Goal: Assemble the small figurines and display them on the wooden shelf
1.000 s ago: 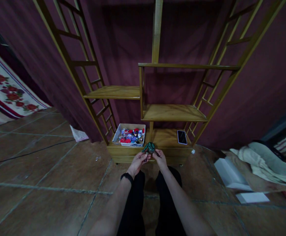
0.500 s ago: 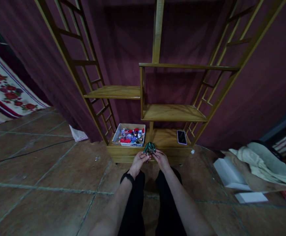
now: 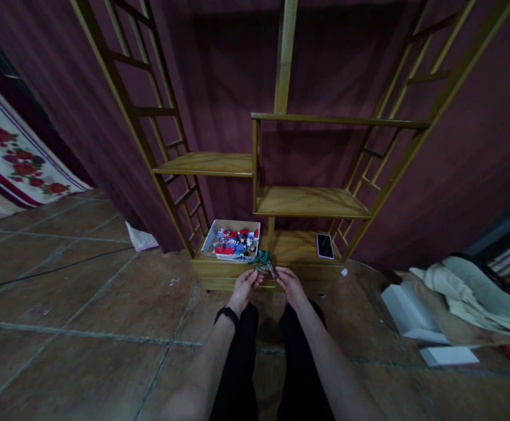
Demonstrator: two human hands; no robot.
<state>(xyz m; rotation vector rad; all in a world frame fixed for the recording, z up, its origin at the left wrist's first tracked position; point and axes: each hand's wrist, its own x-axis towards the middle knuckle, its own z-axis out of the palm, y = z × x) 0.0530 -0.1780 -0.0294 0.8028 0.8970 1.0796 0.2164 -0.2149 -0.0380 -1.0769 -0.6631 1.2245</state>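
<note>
Between my two hands is a small green-and-brown figurine, held up in front of the cabinet's front edge; its fine shape is too small to make out. The fingers of my left hand pinch its left lower side, and a dark band circles that wrist. On the other side, my right hand grips the figurine's right end with thumb and fingertips. Just behind and left of it, an open cardboard box of small red, blue and white figures rests on the low cabinet top.
A wooden shelf unit rises in front of me, with a phone lying on its base at right. White boxes and a cream cloth lie on the tiled floor at right. A black cable crosses the floor at left.
The figurine has been turned in my hands: its green part now leans left and its brown part shows more. Both hands stay in nearly the same place.
</note>
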